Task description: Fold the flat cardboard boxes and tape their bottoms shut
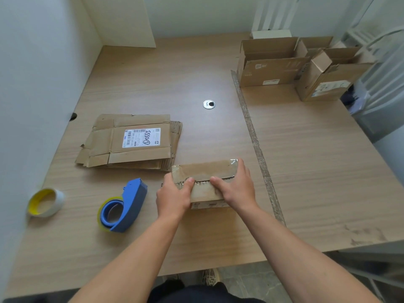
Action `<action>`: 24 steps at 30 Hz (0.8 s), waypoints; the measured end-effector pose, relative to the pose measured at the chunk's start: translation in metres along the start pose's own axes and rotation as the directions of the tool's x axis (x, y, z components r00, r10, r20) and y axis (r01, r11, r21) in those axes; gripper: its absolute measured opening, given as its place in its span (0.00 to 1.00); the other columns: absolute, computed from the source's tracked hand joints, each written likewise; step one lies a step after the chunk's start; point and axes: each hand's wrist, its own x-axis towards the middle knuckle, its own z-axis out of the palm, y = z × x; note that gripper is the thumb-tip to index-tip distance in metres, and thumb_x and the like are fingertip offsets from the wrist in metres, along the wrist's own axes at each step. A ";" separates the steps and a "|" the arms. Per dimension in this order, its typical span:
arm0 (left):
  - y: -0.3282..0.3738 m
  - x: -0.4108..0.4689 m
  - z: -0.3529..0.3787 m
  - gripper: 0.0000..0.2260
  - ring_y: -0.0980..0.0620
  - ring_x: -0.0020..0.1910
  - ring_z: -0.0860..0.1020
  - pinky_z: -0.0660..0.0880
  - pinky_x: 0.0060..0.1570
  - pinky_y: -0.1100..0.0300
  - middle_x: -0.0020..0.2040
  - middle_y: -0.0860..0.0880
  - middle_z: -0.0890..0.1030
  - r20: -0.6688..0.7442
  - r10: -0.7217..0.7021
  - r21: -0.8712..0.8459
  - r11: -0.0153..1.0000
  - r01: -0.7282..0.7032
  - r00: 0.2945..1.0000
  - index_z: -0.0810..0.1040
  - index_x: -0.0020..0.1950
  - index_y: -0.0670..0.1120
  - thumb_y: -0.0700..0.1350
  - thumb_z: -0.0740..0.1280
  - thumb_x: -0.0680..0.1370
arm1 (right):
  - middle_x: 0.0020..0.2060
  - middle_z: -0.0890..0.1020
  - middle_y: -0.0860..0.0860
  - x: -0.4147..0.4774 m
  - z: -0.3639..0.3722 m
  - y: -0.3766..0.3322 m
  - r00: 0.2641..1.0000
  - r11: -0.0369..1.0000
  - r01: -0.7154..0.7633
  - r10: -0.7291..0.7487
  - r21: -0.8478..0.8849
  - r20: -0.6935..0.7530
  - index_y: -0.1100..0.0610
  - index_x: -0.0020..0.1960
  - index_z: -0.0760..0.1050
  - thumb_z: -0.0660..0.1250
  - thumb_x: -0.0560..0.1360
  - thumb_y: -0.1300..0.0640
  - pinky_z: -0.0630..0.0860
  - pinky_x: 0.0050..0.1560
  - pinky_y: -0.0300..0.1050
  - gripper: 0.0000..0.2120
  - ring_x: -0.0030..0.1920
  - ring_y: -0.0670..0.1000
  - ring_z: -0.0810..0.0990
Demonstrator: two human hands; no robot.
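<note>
A small cardboard box (205, 171) stands bottom-up near the table's front, its flaps closed and glossy tape over the seam. My left hand (173, 196) holds its left end, thumb pressing on the seam. My right hand (237, 189) holds the right end, thumb on the seam and fingers wrapped down the far right side. A stack of flat cardboard boxes (133, 142) with a white label lies to the left behind it. A blue tape dispenser (123, 207) with clear tape lies left of my left hand.
A white and yellow tape roll (46, 202) sits at the table's left front. Several folded open boxes (271, 62) stand at the back right. A strip of cardboard (254, 138) runs along the table seam. A round cable grommet (208, 104) is mid-table.
</note>
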 end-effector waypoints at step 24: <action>0.004 0.029 -0.035 0.21 0.50 0.64 0.75 0.72 0.65 0.48 0.67 0.49 0.76 0.236 0.130 0.062 0.987 -0.149 0.963 0.69 0.74 0.51 0.47 0.65 0.81 | 0.57 0.80 0.45 0.037 -0.026 0.013 0.994 0.952 0.024 -0.055 0.305 0.095 0.43 0.60 0.77 0.68 0.78 0.54 0.74 0.65 0.53 0.12 0.62 0.48 0.76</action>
